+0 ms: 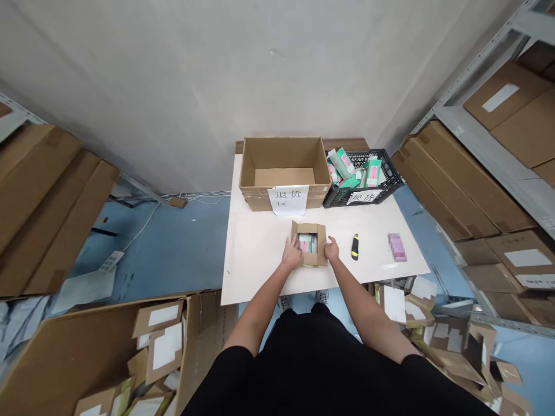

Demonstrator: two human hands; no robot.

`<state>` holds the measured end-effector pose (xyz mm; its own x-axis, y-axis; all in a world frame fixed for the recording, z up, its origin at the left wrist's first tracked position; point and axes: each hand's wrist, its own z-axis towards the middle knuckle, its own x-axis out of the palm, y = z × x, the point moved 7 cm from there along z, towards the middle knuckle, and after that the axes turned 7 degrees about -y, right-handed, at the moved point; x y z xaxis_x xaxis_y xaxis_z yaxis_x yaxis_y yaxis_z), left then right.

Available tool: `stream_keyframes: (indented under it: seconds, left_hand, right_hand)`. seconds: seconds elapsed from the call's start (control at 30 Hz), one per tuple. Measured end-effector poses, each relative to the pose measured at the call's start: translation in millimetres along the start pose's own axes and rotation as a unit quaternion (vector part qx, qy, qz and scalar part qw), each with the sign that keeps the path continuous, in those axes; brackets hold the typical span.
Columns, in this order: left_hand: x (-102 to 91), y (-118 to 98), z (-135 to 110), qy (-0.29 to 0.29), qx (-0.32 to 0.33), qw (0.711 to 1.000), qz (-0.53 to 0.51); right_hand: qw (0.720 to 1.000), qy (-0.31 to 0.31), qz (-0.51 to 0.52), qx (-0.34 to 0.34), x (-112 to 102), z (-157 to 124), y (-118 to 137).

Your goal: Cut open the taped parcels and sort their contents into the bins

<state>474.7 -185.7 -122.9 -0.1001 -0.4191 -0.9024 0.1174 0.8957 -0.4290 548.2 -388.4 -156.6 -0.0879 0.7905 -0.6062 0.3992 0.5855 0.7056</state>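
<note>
We see the small open box (pixel 309 227) near the front of the white table (pixel 260 248), right between the two hands, so neither hand is nearer. The left hand (pixel 292 254) lies on its left side with fingers a little apart, and the right hand (pixel 332 249) curls against its right side, so both hold it. The box opens upward, and the green and pink pack (pixel 305 242) inside points its long way toward the wall.
</note>
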Motion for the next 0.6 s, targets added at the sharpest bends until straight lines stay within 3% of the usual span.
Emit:
stream_keyframes:
  seconds: [0.07,0.13,0.23,0.3,0.37,0.47,0.6]
  left_hand:
    - [-3.7,0,-5,0.003,0.025,0.999,-0.025]
    - [-4.2,-2,-14,0.015,0.05,0.996,-0.077]
    - [0.5,-2,-31,0.028,0.068,0.99,-0.122]
    - [4.9,0,-42,0.009,0.067,0.992,-0.104]
    - [10.1,4,-51,-0.023,0.038,0.996,-0.073]
    - [20.3,7,-59,-0.048,-0.035,0.997,-0.054]
    - [30.2,-5,-58,-0.045,-0.031,0.996,-0.067]
  right_hand:
    - [0.998,-0.032,-0.042,0.025,-4,-3,-4]
    - [0.994,-0.067,-0.085,-0.002,-10,-7,1]
    - [0.964,-0.082,-0.193,-0.166,-9,-16,28]
    - [0.918,-0.005,-0.261,-0.299,9,-27,46]
    - [0.87,0.109,-0.308,-0.37,31,-39,53]
    - [0.831,0.201,-0.386,-0.348,49,-47,47]
    - [0.843,0.209,-0.425,-0.255,58,-49,33]
